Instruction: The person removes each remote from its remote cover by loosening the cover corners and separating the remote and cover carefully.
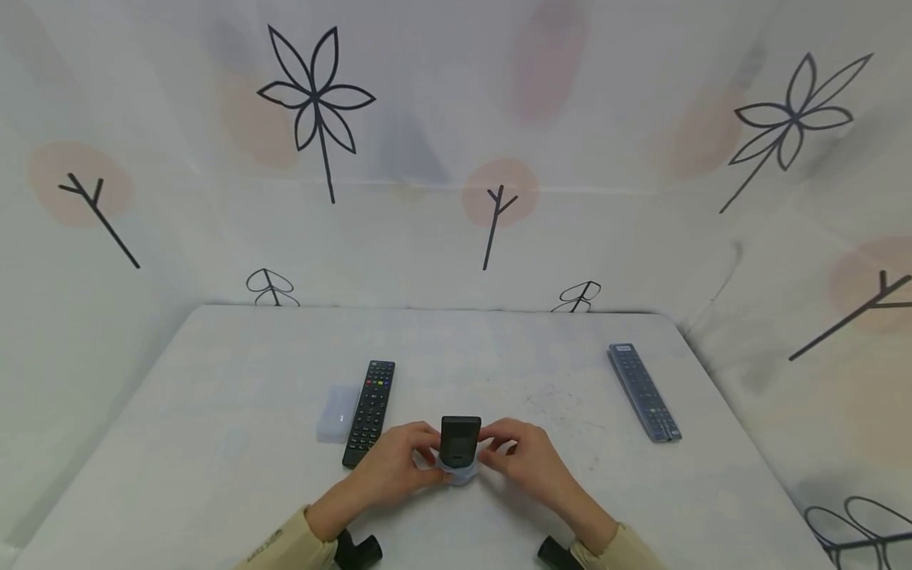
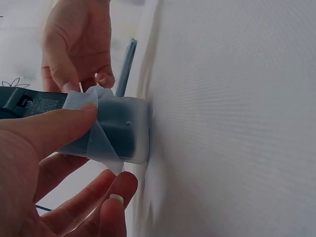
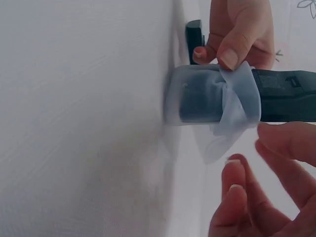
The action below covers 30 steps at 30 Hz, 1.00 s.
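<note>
A black remote control (image 1: 459,439) stands upright on the table, its back towards the wrist cameras. A soft translucent sleeve (image 3: 242,96) covers its lower end, with the upper part folded and bunched around it. My left hand (image 1: 399,467) holds the remote from the left: in the left wrist view the thumb presses on the sleeve's fold (image 2: 106,133) and fingers lie behind. On the other side, my right hand (image 1: 527,459) has its loosely bent fingertips at the edge of remote and sleeve. A loose flap hangs beside them in the right wrist view.
Left of my hands lies another black remote (image 1: 370,408), partly behind the left hand. Next to it is a flat translucent sleeve (image 1: 336,414). A sleeve-covered remote (image 1: 644,392) lies at the right of the white table (image 1: 249,372). Patterned cloth (image 1: 427,237) stands behind.
</note>
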Each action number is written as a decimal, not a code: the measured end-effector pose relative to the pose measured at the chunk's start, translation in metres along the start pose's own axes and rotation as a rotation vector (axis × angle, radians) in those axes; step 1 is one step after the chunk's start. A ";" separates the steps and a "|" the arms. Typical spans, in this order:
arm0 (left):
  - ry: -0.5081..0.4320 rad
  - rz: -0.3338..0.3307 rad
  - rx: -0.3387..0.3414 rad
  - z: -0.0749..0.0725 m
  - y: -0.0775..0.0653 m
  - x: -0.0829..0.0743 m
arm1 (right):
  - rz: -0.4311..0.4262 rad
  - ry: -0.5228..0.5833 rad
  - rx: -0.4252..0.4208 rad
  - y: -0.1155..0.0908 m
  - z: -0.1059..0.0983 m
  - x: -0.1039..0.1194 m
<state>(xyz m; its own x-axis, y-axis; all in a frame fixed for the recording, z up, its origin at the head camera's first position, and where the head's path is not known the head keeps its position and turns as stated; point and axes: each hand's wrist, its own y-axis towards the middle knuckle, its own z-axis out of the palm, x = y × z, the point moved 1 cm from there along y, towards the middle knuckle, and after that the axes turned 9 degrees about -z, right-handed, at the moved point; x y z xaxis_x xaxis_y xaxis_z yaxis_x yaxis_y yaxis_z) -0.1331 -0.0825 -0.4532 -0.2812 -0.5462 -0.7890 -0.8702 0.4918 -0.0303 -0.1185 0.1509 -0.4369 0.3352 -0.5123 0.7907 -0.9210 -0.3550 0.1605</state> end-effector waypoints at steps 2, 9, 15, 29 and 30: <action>-0.001 -0.001 0.001 0.000 0.000 0.000 | -0.014 0.032 -0.017 0.000 0.000 0.002; -0.001 -0.012 0.001 -0.001 0.001 0.000 | -0.124 0.166 -0.105 -0.002 -0.004 0.011; 0.004 -0.016 0.012 -0.001 0.001 -0.002 | -0.200 0.271 -0.136 -0.005 -0.008 0.020; 0.020 0.003 -0.008 0.002 0.001 -0.003 | -0.361 0.297 -0.200 -0.002 -0.009 0.040; 0.022 0.003 -0.011 0.002 0.002 -0.003 | -0.368 0.275 -0.206 -0.001 -0.010 0.040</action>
<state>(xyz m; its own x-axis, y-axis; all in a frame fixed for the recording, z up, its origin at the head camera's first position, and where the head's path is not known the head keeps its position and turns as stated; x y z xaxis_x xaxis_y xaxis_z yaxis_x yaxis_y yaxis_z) -0.1331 -0.0790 -0.4523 -0.2926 -0.5592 -0.7757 -0.8738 0.4859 -0.0207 -0.1060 0.1385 -0.3992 0.6058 -0.1478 0.7818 -0.7812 -0.2970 0.5492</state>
